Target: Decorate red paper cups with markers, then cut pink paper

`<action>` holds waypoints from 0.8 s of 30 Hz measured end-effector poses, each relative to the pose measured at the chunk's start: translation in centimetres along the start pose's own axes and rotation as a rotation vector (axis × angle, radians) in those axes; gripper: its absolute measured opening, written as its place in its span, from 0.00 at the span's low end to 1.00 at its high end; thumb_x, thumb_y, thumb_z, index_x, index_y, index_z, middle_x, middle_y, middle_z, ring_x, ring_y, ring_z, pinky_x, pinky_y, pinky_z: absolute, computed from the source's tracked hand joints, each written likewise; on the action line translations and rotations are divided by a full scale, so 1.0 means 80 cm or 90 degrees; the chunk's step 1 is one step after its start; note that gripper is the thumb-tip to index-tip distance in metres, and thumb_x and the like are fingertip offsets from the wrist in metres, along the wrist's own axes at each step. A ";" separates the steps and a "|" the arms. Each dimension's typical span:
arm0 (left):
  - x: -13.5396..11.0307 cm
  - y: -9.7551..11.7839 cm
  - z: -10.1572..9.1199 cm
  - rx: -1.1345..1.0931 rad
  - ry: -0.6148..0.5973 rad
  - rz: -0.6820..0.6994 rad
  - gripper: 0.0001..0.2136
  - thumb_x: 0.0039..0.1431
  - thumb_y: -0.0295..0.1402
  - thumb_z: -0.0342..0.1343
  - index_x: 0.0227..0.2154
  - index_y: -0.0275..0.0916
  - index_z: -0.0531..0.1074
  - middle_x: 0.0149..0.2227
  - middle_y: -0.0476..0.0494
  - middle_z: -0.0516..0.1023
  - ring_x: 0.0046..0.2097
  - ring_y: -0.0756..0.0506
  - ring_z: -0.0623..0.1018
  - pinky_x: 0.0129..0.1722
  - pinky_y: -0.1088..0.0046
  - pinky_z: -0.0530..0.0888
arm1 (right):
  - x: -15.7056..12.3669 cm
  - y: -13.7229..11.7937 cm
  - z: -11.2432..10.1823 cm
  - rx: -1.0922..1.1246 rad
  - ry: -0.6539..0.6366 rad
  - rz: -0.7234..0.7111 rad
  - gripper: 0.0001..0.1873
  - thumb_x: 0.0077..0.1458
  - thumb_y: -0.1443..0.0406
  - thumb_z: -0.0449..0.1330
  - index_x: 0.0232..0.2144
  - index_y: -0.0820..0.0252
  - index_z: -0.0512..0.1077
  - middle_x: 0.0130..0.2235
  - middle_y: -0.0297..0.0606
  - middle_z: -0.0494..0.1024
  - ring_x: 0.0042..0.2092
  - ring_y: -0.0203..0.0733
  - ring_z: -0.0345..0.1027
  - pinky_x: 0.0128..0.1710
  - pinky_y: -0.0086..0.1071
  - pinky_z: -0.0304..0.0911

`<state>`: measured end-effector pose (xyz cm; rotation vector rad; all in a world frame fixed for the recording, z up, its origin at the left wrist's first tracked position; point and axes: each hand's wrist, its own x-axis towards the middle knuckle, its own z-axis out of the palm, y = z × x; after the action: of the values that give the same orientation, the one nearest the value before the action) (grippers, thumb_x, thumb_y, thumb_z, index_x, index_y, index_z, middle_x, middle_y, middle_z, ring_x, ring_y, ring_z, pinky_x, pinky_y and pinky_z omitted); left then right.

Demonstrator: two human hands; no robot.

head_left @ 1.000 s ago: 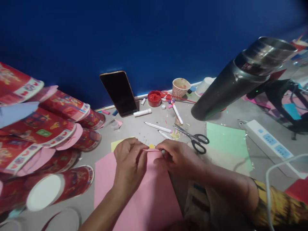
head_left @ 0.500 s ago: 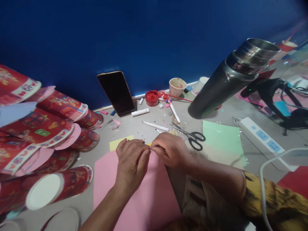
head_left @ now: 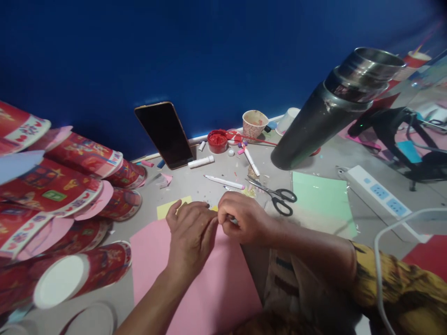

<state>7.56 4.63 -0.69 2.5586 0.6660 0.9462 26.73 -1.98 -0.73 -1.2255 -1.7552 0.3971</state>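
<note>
My left hand [head_left: 192, 228] rests over the top part of a large pink paper sheet [head_left: 223, 279], its thumb pressed towards the curled fingers. Against its fingertips, my right hand [head_left: 242, 216] is closed in a pinch. Whatever lies between the fingertips is too small and hidden to name. A bit of yellow shows just behind where the hands meet. A yellow paper piece [head_left: 174, 207] lies behind my left hand. Black-handled scissors [head_left: 275, 195] lie partly spread beyond my right hand. A white marker [head_left: 225, 182] is on the table behind both hands.
Red decorated paper cups [head_left: 63, 186] are piled at the left. A phone [head_left: 165, 135] leans on the blue wall. Behind are a tub of red paint [head_left: 218, 141], a paper cup [head_left: 254, 124] and a tall dark flask [head_left: 317, 121]. Green paper [head_left: 321, 200] and a power strip [head_left: 384, 197] lie right.
The view has shifted slightly. My right hand's fingers have curled a little more at the meeting point, and a thin bit seen between the fingertips is now hidden.
</note>
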 end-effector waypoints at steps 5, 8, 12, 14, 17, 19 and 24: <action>0.000 0.000 0.000 0.011 -0.001 0.004 0.07 0.76 0.27 0.56 0.40 0.45 0.75 0.36 0.49 0.84 0.50 0.40 0.83 0.67 0.52 0.57 | 0.001 -0.004 -0.005 0.079 0.023 0.011 0.11 0.53 0.76 0.58 0.32 0.54 0.69 0.33 0.32 0.75 0.33 0.38 0.67 0.34 0.30 0.63; -0.001 -0.002 0.001 0.015 -0.003 0.002 0.06 0.76 0.27 0.57 0.43 0.46 0.76 0.37 0.50 0.85 0.49 0.40 0.83 0.68 0.51 0.57 | 0.002 -0.006 -0.007 0.051 0.034 0.052 0.05 0.61 0.68 0.65 0.41 0.56 0.74 0.38 0.36 0.80 0.33 0.39 0.68 0.36 0.32 0.66; -0.002 -0.003 0.003 0.043 0.010 -0.007 0.06 0.76 0.27 0.56 0.44 0.46 0.75 0.38 0.49 0.83 0.50 0.40 0.82 0.68 0.51 0.59 | 0.000 -0.002 -0.006 -0.022 0.000 0.074 0.03 0.69 0.64 0.65 0.41 0.57 0.78 0.36 0.36 0.82 0.36 0.41 0.72 0.40 0.34 0.67; -0.001 0.001 0.002 0.081 0.063 -0.014 0.06 0.75 0.28 0.58 0.49 0.43 0.74 0.44 0.42 0.82 0.54 0.38 0.80 0.67 0.50 0.63 | 0.001 0.000 -0.005 -0.042 0.011 0.103 0.07 0.71 0.66 0.63 0.37 0.56 0.78 0.35 0.36 0.83 0.37 0.41 0.74 0.41 0.33 0.66; 0.000 0.010 -0.001 0.136 0.151 0.030 0.13 0.69 0.27 0.64 0.53 0.41 0.73 0.50 0.36 0.77 0.56 0.35 0.78 0.61 0.50 0.71 | 0.004 0.004 -0.006 -0.100 -0.008 0.165 0.08 0.72 0.67 0.63 0.38 0.56 0.79 0.38 0.36 0.84 0.40 0.41 0.76 0.42 0.33 0.65; -0.002 0.014 -0.002 0.136 0.088 0.081 0.10 0.70 0.25 0.62 0.51 0.42 0.73 0.47 0.39 0.78 0.50 0.37 0.79 0.53 0.56 0.76 | 0.007 0.006 -0.008 -0.152 -0.040 0.196 0.08 0.73 0.67 0.62 0.39 0.55 0.80 0.39 0.37 0.85 0.42 0.42 0.76 0.44 0.34 0.65; -0.017 0.006 0.008 0.156 -0.142 0.103 0.17 0.77 0.33 0.51 0.63 0.35 0.70 0.58 0.27 0.82 0.59 0.30 0.81 0.57 0.49 0.78 | 0.012 0.012 -0.023 -0.251 -0.034 0.226 0.09 0.73 0.69 0.61 0.39 0.56 0.80 0.41 0.39 0.86 0.45 0.45 0.77 0.45 0.36 0.65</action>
<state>7.21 3.45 -1.64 2.9158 0.5467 0.6452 28.70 -1.15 0.01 -1.8350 -1.7092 0.2953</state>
